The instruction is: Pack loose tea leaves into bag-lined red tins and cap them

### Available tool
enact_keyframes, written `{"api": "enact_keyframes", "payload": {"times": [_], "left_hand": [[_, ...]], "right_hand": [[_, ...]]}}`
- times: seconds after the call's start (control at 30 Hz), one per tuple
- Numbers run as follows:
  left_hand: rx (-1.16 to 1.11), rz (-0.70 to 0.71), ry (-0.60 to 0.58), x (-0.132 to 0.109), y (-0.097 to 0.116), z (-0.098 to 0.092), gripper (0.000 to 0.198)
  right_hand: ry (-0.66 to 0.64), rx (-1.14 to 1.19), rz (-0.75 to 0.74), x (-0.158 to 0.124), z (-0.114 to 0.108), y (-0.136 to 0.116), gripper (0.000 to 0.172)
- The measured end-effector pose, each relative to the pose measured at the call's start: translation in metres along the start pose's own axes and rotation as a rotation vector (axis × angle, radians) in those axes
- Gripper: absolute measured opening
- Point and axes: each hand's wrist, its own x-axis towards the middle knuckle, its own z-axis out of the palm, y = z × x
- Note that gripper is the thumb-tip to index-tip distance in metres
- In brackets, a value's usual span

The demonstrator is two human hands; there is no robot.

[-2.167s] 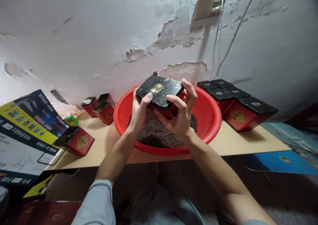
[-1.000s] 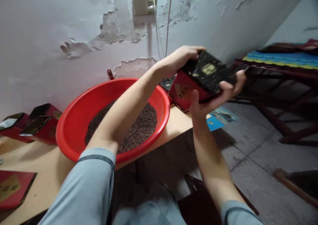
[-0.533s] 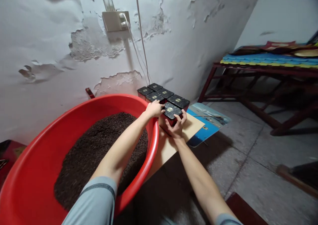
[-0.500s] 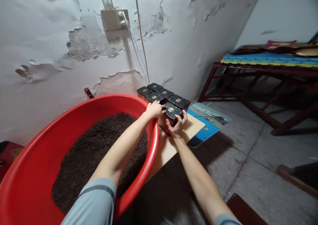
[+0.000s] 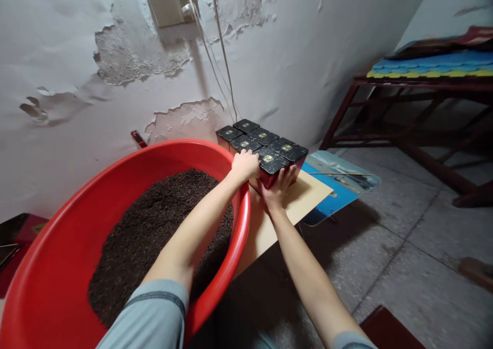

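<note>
Seemingly both hands' grip on tin (image 5: 271, 162), base hidden.

A single head-worn view looks down and forward along both arms, close above the red basin (image 5: 234, 246) at seven o'clock, desk (image 5: 308, 197) ahead.

Red basin (image 5: 231, 267) crowds the tins' (image 5: 265, 138) left; wall (image 5: 292, 81) blocks behind; bare tabletop (image 5: 304, 200) lies open in front.
</note>
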Motion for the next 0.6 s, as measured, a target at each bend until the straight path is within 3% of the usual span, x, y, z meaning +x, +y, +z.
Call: {"api": "enact_keyframes", "payload": {"times": [0.17,0.3,0.37,0.5,0.53,0.6], "left_hand": [[-0.043,-0.021,0.044,0.000,0.003,0.002,0.038],[-0.072,-0.058,0.147,-0.012,0.003,-0.003,0.039],[-0.087,-0.045,0.238,-0.024,-0.004,-0.007,0.040],[-0.094,-0.036,0.279,-0.063,-0.038,-0.019,0.041],[-0.089,-0.056,0.265,-0.076,-0.050,-0.024,0.041],[-0.080,-0.095,0.239,-0.107,-0.075,-0.033,0.041]], "right_hand": [[-0.011,0.059,-0.097,-0.010,-0.003,0.010,0.102],[-0.112,0.112,-0.085,-0.010,-0.032,0.004,0.096],[-0.090,0.127,-0.059,-0.002,-0.053,-0.007,0.087],[0.158,0.221,-0.128,0.024,-0.101,-0.063,0.064],[0.173,0.261,-0.186,0.030,-0.113,-0.085,0.058],[0.066,0.329,-0.350,0.036,-0.135,-0.138,0.045]]}}
